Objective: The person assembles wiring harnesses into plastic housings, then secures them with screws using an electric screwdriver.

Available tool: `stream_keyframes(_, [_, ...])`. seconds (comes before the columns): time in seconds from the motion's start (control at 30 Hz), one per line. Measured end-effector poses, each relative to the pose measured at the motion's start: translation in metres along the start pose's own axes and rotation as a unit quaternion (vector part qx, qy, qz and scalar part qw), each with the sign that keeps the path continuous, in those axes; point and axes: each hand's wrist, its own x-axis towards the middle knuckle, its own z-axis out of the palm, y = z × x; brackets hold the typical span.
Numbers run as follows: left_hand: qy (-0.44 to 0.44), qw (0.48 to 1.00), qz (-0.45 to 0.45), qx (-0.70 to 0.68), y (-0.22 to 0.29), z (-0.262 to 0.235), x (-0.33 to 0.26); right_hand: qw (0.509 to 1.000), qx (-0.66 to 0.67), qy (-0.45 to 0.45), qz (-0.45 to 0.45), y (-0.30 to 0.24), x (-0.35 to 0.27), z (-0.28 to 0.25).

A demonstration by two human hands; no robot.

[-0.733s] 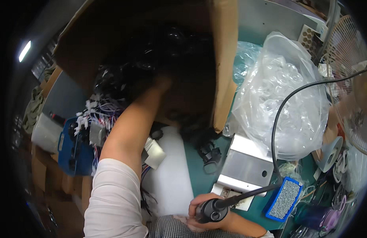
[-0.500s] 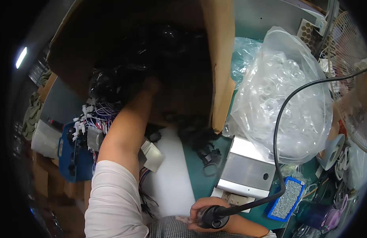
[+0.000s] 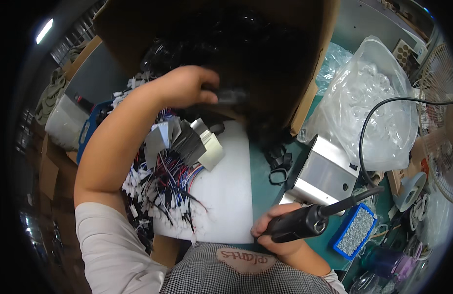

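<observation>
My left hand (image 3: 185, 88) is at the mouth of a large cardboard box (image 3: 309, 100), its thumb and fingers closed on a dark, glossy plastic piece (image 3: 230, 96) blurred by motion. Black shiny plastic (image 3: 187, 41) lies deep in the shadowed box. In front, my right hand (image 3: 285, 246) grips a black corded electric screwdriver (image 3: 297, 225); its tip is hidden. Below my left hand, flat silver pieces (image 3: 187, 144) with bundled coloured wires and white connectors (image 3: 163, 191) rest along a white foam sheet (image 3: 226, 206).
Black plastic frames (image 3: 279, 169) lie on the green table beside a silver metal fixture (image 3: 324, 176). A blue tray of small screws (image 3: 356, 232) stands to the right. Behind are a bag of clear plastic parts (image 3: 368, 112) and a fan (image 3: 439, 117). The screwdriver's cord (image 3: 363, 142) arches across.
My left hand has drawn back from deep in the box, with a dark plastic piece now in it. The view has shifted, uncovering the wires. My right hand still holds the screwdriver, now tilted differently.
</observation>
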Motion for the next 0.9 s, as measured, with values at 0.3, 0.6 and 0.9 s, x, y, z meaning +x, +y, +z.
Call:
stream_keyframes(0.3, [-0.066, 0.952, 0.279, 0.106, 0.062, 0.104, -0.159, 0.994, -0.016, 0.023, -0.107, -0.013, 0.005, 0.008])
stream_keyframes(0.6, [-0.195, 0.941, 0.261, 0.097, 0.069, 0.124, -0.177, 0.989, -0.044, 0.046, -0.132, -0.018, 0.007, 0.012])
stream_keyframes(0.9, [0.219, 0.917, 0.327, -0.063, 0.111, 0.056, -0.096, 0.982, -0.087, -0.011, -0.167, -0.034, -0.004, 0.009])
